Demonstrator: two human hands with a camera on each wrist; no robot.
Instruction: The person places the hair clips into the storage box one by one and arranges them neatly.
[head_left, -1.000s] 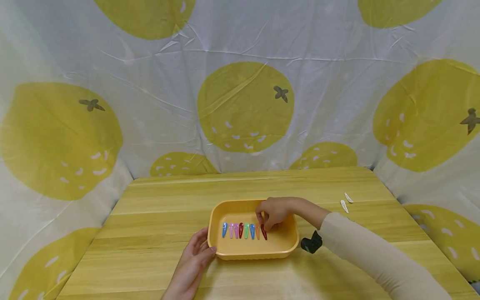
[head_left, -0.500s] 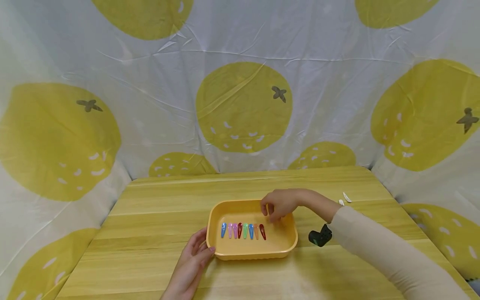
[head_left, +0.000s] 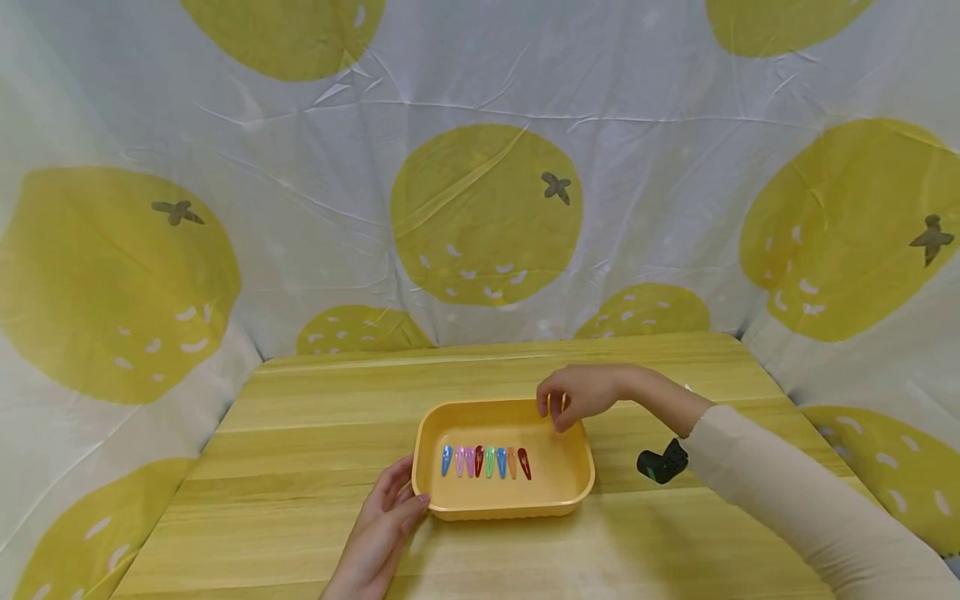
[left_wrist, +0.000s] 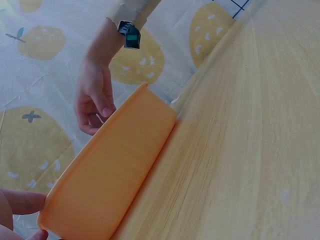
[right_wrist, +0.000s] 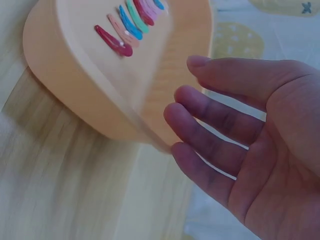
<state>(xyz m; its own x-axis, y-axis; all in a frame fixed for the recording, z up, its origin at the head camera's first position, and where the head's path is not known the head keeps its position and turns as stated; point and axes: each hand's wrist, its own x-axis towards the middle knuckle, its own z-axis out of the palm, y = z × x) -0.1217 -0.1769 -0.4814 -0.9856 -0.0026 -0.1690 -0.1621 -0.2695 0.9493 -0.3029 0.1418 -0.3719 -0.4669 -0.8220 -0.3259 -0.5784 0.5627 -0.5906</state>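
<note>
A shallow orange-yellow plastic tray (head_left: 495, 510) stands on the wooden table. Inside it, several colourful snap hair clips lie in one row, from a blue clip (head_left: 447, 461) at the left through pink, red, green, blue and orange to a dark red clip (head_left: 524, 463) at the right. My left hand (head_left: 384, 517) grips the tray's left front corner, its thumb by the rim. My right hand (head_left: 577, 395) hovers over the tray's back right rim; in the right wrist view its fingers (right_wrist: 210, 135) are loosely bent and hold nothing.
Behind my right forearm the tip of a white hair clip (head_left: 688, 387) shows on the table (head_left: 315, 417). A black device (head_left: 663, 462) hangs at my right wrist. Lemon-print fabric (head_left: 337, 208) encloses the table's back and sides.
My right hand has let go of the dark red clip, lifted, and moved back and right to the tray's rim. Its forearm now covers most of the white clips. My left hand stays put.
</note>
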